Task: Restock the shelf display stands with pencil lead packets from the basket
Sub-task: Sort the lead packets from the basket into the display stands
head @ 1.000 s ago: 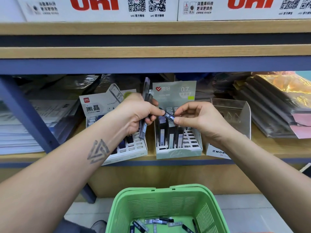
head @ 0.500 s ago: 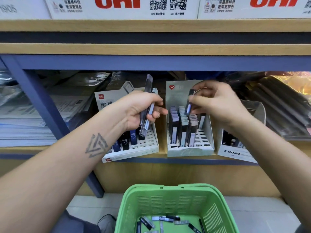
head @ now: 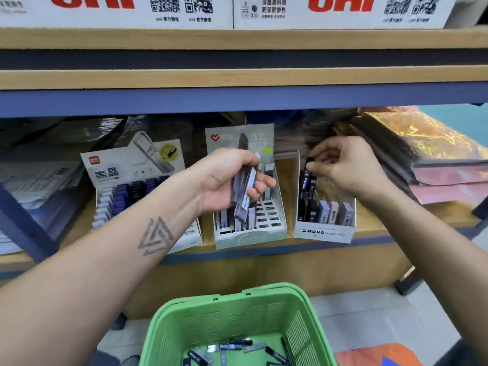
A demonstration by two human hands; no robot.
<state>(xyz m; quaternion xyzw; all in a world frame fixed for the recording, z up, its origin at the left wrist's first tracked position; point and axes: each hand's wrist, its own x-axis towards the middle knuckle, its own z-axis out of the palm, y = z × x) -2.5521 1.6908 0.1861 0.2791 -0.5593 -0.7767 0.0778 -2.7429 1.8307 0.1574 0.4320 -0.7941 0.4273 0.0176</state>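
Lead packets (head: 244, 192): small bundle gripped in left hand (head: 227, 180), long axes near upright and leaning slightly right at the top, upper ends above the fingers (head: 261, 184), lower ends over middle stand (head: 249, 235). Left fingers curled round the bundle, thumb side hidden behind it.

Single packet (head: 308, 165): pinched at its top end by right hand (head: 348, 167), long axis upright, lower end pointing down into the left rear corner of MONO stand (head: 324, 232). Right fingers bent, tips closed on the packet; too blurred to tell whether its lower end touches the stand.

MONO stand: white box, rightmost of three on shelf (head: 369, 223), holding upright dark and pale packets. Middle stand: pale slotted tray with tall back card marked 0.7, several upright packets in its left slots. Left stand (head: 137, 178): white card with blue and dark packets in rows, partly hidden by left forearm.

Basket (head: 229, 320): green, slotted walls, below the shelf, between the forearms. Loose packets (head: 235, 346) flat on its floor, long axes pointing various ways.
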